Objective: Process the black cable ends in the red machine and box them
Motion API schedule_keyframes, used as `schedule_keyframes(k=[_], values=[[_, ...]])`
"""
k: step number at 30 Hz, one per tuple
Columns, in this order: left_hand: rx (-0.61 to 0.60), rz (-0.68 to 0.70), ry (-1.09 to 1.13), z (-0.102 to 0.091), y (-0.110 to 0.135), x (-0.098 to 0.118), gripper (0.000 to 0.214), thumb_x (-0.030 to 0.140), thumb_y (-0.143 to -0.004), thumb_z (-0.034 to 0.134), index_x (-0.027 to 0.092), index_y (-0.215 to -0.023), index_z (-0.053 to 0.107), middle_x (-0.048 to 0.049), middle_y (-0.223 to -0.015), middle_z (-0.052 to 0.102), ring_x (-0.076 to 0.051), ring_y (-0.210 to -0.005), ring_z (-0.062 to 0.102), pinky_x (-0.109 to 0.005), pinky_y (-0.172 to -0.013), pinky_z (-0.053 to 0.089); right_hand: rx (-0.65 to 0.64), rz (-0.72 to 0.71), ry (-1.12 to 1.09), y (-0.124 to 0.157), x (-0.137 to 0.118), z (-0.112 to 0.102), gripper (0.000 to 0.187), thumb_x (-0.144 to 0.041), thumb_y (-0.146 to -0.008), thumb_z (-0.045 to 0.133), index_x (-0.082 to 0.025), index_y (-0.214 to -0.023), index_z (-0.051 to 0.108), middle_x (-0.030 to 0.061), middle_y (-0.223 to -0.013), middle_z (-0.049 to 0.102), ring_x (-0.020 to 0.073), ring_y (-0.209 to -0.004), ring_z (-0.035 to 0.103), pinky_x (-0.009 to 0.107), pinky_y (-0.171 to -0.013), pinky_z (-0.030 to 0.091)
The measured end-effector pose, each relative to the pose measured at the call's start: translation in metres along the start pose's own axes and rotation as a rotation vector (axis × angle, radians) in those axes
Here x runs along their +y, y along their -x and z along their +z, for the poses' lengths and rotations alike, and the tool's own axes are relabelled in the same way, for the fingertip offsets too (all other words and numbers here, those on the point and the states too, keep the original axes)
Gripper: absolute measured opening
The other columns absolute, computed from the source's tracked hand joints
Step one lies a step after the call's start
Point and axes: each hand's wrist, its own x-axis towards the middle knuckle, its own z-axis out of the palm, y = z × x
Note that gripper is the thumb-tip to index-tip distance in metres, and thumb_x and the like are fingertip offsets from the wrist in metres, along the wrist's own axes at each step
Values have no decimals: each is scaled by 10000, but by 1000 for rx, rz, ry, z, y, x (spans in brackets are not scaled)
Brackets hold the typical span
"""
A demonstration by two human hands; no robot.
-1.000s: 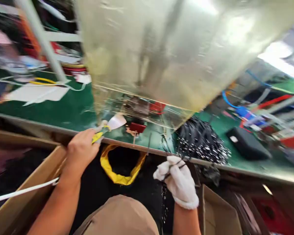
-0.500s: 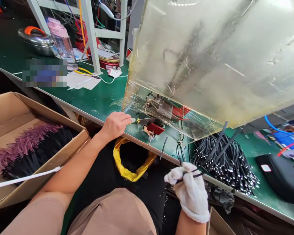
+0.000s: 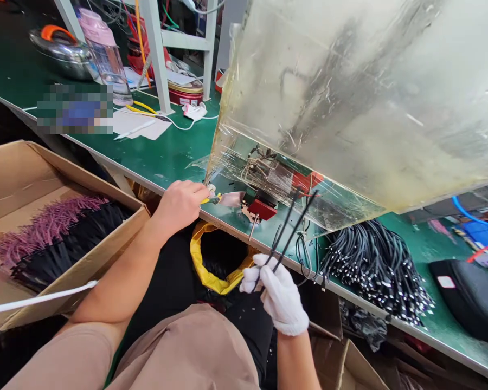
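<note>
The bare left hand (image 3: 181, 207) is closed firmly around a yellow-handled scraper (image 3: 226, 199), its flat metal blade jutting past the fingers toward a red block fixture (image 3: 262, 209) on the green workbench (image 3: 179, 157). Blade and block are near each other but not touching, as far as I can tell from here. The right hand (image 3: 277, 295), in a white cotton glove, is pinched narrow around a few black cables (image 3: 287, 238), gripped low so their upper lengths stand free and angle up toward the fixture. The glove looks like it is there to protect that hand or the cables.

Above and ahead of both hands, a clear plastic shield (image 3: 341, 92) tilts over the fixture, apparently as a guard. To the right of the gloved hand, a heap of black cables with white bands (image 3: 374, 271) lies on the bench, handy for that side. Below the bench edge, between the hands, a yellow-rimmed bag (image 3: 199, 260) gapes open, seemingly placed to catch whatever drops. Left of the bare hand, a cardboard box (image 3: 8, 184) holds bundles of purple and black strands (image 3: 61, 238).
</note>
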Motion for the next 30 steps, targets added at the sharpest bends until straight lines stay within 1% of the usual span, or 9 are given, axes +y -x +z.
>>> schedule_keyframes(k=[4, 8, 11, 13, 17, 20, 23, 26, 30], values=[[-3, -67, 43, 4, 12, 6, 331, 17, -766, 493, 183, -933, 726, -119, -1077, 778, -323, -974, 688, -434, -779, 491, 38, 97, -32, -7, 19, -3, 355, -412, -900, 749, -181, -1139, 626, 57, -807, 739, 169, -642, 680, 364, -682, 596], [-30, -140, 82, 12, 10, 9, 343, 11, -744, 510, 178, -964, 714, -134, -1096, 774, -346, -999, 695, -449, -801, 515, 43, 168, -51, -12, 36, -7, 451, -459, -873, 773, -173, -1180, 608, 77, -852, 745, 181, -664, 701, 377, -688, 611], [-32, -241, 113, 24, 5, 12, 358, 11, -755, 505, 166, -1011, 701, -154, -1054, 769, -352, -982, 701, -448, -819, 532, 32, 275, -133, -18, 46, -2, 509, -475, -809, 832, -177, -1155, 608, 70, -889, 739, 179, -679, 709, 367, -670, 618], [-43, -290, 150, 34, 2, 16, 355, 20, -770, 508, 158, -1044, 687, -164, -1043, 762, -345, -965, 706, -437, -828, 541, 34, 304, -177, -22, 46, 5, 523, -466, -769, 869, -176, -1122, 614, 55, -862, 734, 165, -658, 704, 340, -653, 617], [-28, -326, 207, 53, 1, 29, 388, 25, -777, 535, 170, -1120, 647, -166, -1090, 753, -339, -1011, 699, -427, -856, 543, 35, 231, -158, -37, 23, 24, 488, -436, -770, 877, -179, -1102, 626, 48, -838, 740, 154, -647, 705, 331, -684, 627], [17, -314, 210, 56, 8, 40, 393, 36, -784, 537, 194, -1132, 629, -166, -1154, 736, -353, -1111, 661, -465, -908, 523, 21, 144, -151, -61, -4, 34, 446, -431, -796, 855, -186, -1095, 633, 38, -835, 737, 153, -657, 699, 340, -703, 632], [58, -285, 231, 50, 21, 50, 399, 49, -787, 534, 192, -1149, 622, -172, -1217, 712, -352, -1168, 631, -481, -948, 506, 44, 79, -174, -91, -23, 36, 409, -400, -791, 855, -184, -1066, 643, 34, -843, 739, 156, -682, 697, 332, -701, 632], [68, -264, 264, 40, 34, 55, 399, 47, -799, 519, 164, -1163, 630, -188, -1243, 702, -349, -1198, 621, -476, -972, 503, 54, 66, -204, -116, -32, 35, 343, -328, -793, 842, -174, -1034, 653, 33, -865, 740, 151, -710, 694, 313, -697, 628], [58, -269, 322, 29, 46, 58, 403, 19, -782, 498, 166, -1121, 658, -176, -1213, 718, -344, -1190, 635, -473, -982, 511, -4, 91, -247, -133, -35, 34, 212, -267, -840, 781, -173, -980, 652, -1, -837, 707, 114, -684, 657, 266, -673, 612]])
